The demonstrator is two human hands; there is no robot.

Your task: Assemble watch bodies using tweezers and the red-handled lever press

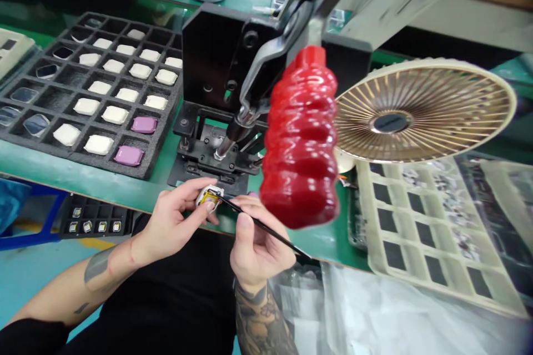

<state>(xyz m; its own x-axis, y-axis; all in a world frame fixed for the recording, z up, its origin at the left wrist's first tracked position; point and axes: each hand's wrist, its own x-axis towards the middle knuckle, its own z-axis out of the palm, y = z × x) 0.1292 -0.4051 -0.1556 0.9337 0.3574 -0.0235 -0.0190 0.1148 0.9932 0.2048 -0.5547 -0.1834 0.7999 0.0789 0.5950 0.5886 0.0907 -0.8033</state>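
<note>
My left hand [177, 216] pinches a small white watch case [202, 198] with a yellow part inside, just in front of the table edge. In my right hand [260, 244] is a thin black tweezers-like tool [270, 231], held like a pen, its tip at the case's inside. Whether the tip touches the yellow part is too small to tell. Behind both hands stands a black hand press [233, 55]; its red ribbed handle [302, 138] hangs close above and to the right of my right hand.
A dark foam tray [58, 97] with white and purple cases and glass pieces lies left of the press. On the right are a fan [425, 111] and a pale compartment tray [377, 249]. A black tray [89, 208] sits lower left; plastic bags [375, 310] lie lower right.
</note>
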